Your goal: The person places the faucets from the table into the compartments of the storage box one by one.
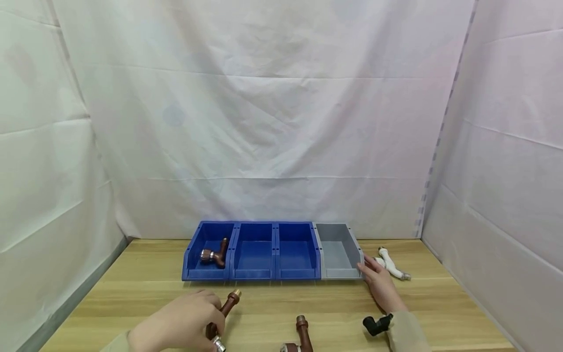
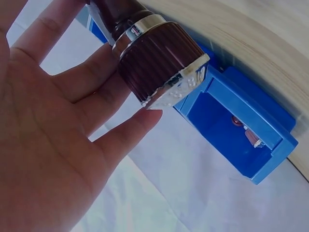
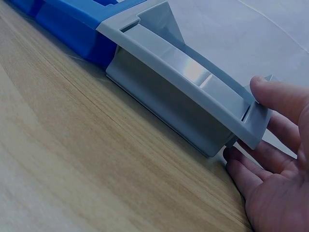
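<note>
My left hand [image 1: 182,318] holds a brown radiator valve [image 1: 229,303] above the near left part of the table. In the left wrist view, the valve's ribbed knob [image 2: 161,60] with its silver end stands out beyond the fingers. With the thumb at the rim and the fingers against the outer side, my right hand [image 1: 381,288] grips the front right corner of a grey bin [image 1: 340,274]. Another brown valve [image 1: 221,259] lies in the leftmost blue bin [image 1: 206,275]. A further brown valve [image 1: 303,335] is partly cut off at the bottom edge.
Two more blue bins [image 1: 253,275] stand in the row between the leftmost bin and the grey one. A white valve [image 1: 391,266] lies right of the grey bin. Beside the right sleeve is a black bent piece [image 1: 377,324]. White cloth [image 1: 272,122] hangs behind the wooden table [image 1: 264,298].
</note>
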The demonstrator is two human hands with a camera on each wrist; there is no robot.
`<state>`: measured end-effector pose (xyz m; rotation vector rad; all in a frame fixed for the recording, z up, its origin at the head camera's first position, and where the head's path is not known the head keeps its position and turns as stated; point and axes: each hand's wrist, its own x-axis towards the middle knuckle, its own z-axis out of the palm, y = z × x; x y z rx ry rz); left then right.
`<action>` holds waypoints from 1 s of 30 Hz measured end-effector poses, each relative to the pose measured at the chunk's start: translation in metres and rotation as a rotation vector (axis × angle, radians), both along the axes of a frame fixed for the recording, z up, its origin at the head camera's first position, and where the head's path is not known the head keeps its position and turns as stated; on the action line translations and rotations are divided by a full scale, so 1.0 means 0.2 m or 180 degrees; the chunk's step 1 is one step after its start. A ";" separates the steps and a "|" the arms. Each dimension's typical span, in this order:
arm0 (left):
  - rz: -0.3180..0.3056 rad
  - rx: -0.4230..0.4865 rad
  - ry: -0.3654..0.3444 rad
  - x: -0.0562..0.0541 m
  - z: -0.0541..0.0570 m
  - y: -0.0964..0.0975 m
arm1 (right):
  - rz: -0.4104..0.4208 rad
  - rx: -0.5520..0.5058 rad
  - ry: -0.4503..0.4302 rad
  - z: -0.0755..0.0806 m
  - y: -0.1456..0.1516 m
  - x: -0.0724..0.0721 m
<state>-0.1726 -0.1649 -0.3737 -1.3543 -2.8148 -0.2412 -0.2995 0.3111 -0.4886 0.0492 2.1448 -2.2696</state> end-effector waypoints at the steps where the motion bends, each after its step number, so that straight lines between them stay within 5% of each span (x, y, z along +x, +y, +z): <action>1: -0.0009 0.0003 0.0017 0.00 0.00 0.00 | 0.0005 0.0003 -0.0005 0.00 0.00 0.00; 8: -0.0038 0.0000 0.0036 0.00 0.00 0.00 | 0.0015 0.0029 -0.0030 0.00 0.00 0.01; 15: 0.0196 -0.0087 -0.0259 -0.01 0.02 0.01 | 0.0005 0.0001 -0.0021 0.00 0.00 -0.01; 30: 0.0139 -0.0077 0.0133 -0.03 0.02 0.02 | -0.0004 -0.0037 -0.0018 -0.01 0.00 -0.01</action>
